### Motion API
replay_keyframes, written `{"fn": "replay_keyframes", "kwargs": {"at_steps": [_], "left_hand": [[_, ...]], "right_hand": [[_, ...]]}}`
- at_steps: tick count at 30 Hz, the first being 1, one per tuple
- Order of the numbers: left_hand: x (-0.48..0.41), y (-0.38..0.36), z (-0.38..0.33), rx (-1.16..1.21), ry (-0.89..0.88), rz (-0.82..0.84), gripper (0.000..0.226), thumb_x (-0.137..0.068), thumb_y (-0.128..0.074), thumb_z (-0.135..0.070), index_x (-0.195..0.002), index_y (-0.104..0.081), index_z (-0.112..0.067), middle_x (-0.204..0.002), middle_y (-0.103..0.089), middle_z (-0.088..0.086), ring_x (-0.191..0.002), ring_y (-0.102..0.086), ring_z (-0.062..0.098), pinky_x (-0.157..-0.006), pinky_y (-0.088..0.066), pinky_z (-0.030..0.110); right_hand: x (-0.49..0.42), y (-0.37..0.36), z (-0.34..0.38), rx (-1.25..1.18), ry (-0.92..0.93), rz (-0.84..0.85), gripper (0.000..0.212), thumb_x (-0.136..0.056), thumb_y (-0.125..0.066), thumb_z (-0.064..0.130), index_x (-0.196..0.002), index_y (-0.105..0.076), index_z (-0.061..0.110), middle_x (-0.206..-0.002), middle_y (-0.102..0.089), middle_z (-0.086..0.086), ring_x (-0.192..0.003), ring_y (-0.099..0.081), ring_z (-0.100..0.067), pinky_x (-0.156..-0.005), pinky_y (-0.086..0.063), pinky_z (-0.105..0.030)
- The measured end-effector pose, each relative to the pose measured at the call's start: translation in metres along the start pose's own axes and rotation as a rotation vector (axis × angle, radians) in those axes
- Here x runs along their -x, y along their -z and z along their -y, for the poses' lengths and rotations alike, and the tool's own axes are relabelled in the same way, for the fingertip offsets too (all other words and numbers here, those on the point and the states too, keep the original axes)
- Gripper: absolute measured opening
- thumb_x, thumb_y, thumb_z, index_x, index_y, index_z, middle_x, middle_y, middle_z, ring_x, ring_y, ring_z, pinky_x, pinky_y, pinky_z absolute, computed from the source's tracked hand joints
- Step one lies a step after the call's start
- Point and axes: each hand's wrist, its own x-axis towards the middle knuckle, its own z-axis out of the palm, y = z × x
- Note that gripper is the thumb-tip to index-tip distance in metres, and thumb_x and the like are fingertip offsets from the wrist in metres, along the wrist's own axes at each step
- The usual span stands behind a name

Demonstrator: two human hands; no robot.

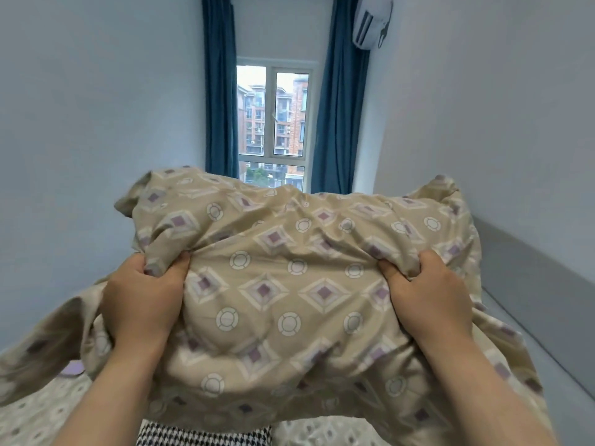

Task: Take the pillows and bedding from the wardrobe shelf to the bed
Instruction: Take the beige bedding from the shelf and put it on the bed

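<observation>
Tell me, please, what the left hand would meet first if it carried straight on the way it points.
The left hand points forward and up, already clutching the beige patterned quilt, so the bunched quilt comes first. Beyond lies the window wall, though depth is unclear.

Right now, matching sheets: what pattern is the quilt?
Beige with purple diamonds and white rings, head view.

Pale blue walls [96, 107] on both sides. Narrow window [273, 123] in the upper centre, showing apartment blocks in daylight. Dark blue curtains [220, 91] hanging at either side of it. White air conditioner [370, 24] in the upper right corner. Grey padded panel [531, 284] along the right wall, lower right.
</observation>
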Motion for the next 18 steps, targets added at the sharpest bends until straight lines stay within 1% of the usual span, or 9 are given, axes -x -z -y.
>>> {"fn": "replay_keyframes", "kwargs": {"at_steps": [3,7,10,15,18], "left_hand": [[0.017,-0.037,-0.017,0.014,-0.006,0.041,0.049,-0.074,-0.06,-0.053,-0.059,-0.041,-0.01,-0.056,-0.051,0.009,-0.057,-0.046,0.033,-0.053,-0.033,0.036],[0.042,-0.086,-0.04,0.012,0.016,0.065,0.048,-0.08,-0.066,-0.046,-0.062,-0.045,-0.008,-0.058,-0.053,0.009,-0.056,-0.047,0.026,-0.052,-0.031,0.035],[0.065,-0.124,-0.056,-0.016,0.03,0.076,0.047,-0.08,-0.064,-0.047,-0.063,-0.046,-0.008,-0.059,-0.054,0.008,-0.056,-0.047,0.023,-0.052,-0.03,0.035],[0.115,-0.197,-0.067,-0.061,0.066,0.131,0.044,-0.082,-0.064,-0.046,-0.064,-0.046,-0.01,-0.062,-0.055,0.008,-0.059,-0.049,0.027,-0.053,-0.031,0.036],[0.148,-0.239,-0.056,-0.098,0.096,0.185,0.041,-0.083,-0.063,-0.046,-0.065,-0.047,-0.013,-0.063,-0.055,0.006,-0.061,-0.05,0.028,-0.055,-0.031,0.036]], "right_hand": [[-0.018,0.013,-0.035,0.034,-0.038,-0.018,0.051,-0.08,-0.052,0.071,-0.08,-0.047,0.02,-0.072,-0.051,0.007,-0.071,-0.046,-0.028,-0.062,-0.037,-0.039],[-0.048,0.025,-0.085,0.044,-0.042,-0.018,0.049,-0.08,-0.052,0.069,-0.079,-0.046,0.02,-0.073,-0.052,0.002,-0.072,-0.045,-0.029,-0.064,-0.039,-0.04],[-0.072,0.029,-0.126,0.046,-0.062,0.0,0.05,-0.08,-0.052,0.069,-0.075,-0.043,0.02,-0.071,-0.051,0.003,-0.072,-0.046,-0.03,-0.063,-0.039,-0.041],[-0.106,0.024,-0.213,0.087,-0.115,0.046,0.054,-0.078,-0.051,0.074,-0.075,-0.043,0.021,-0.074,-0.055,-0.001,-0.075,-0.051,-0.032,-0.066,-0.044,-0.042],[-0.114,0.013,-0.262,0.105,-0.147,0.088,0.052,-0.079,-0.052,0.071,-0.076,-0.044,0.019,-0.07,-0.051,0.003,-0.071,-0.048,-0.029,-0.063,-0.041,-0.04]]}}
